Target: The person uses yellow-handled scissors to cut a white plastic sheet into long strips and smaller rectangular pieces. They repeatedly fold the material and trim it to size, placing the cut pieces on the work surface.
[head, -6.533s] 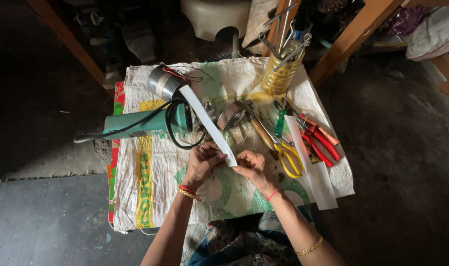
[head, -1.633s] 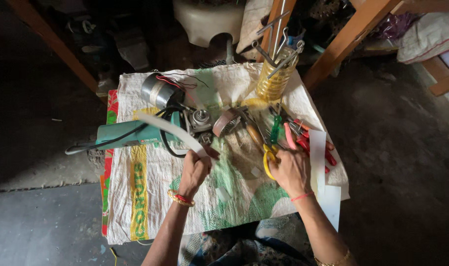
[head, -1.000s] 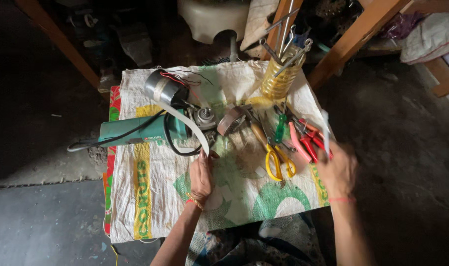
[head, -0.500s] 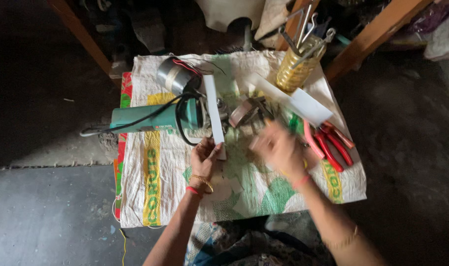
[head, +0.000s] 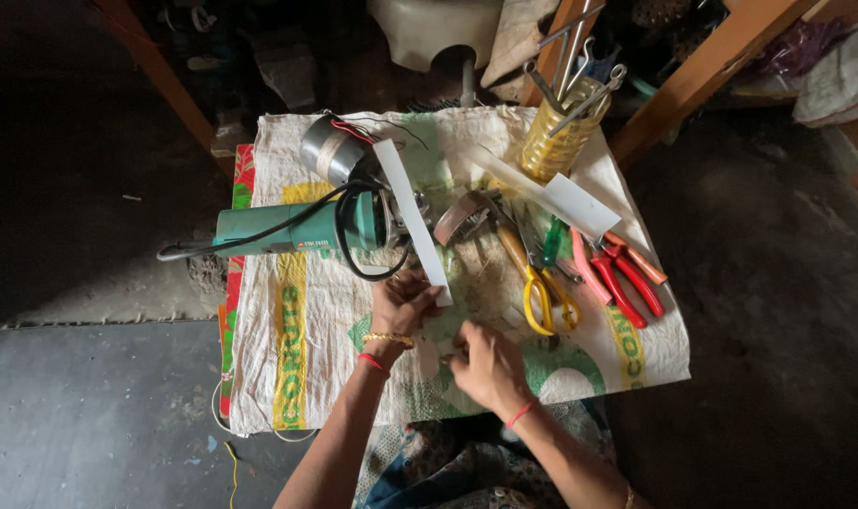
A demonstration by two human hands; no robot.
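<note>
1. Step in hand: positioning the white strip. The left hand pinches its near end; the strip runs up across the green power tool.
2. The right hand rests curled on the woven sack; whether it holds anything cannot be told.
3. Judgement: the next move calls for both hands steadying the strip's lower end.

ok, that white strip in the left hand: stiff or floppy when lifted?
Probably fairly stiff: the white strip runs straight from the left hand out over the green power tool with no visible sag. It looks thin and flat, so likely light, and it may flex if pushed sideways.
</note>
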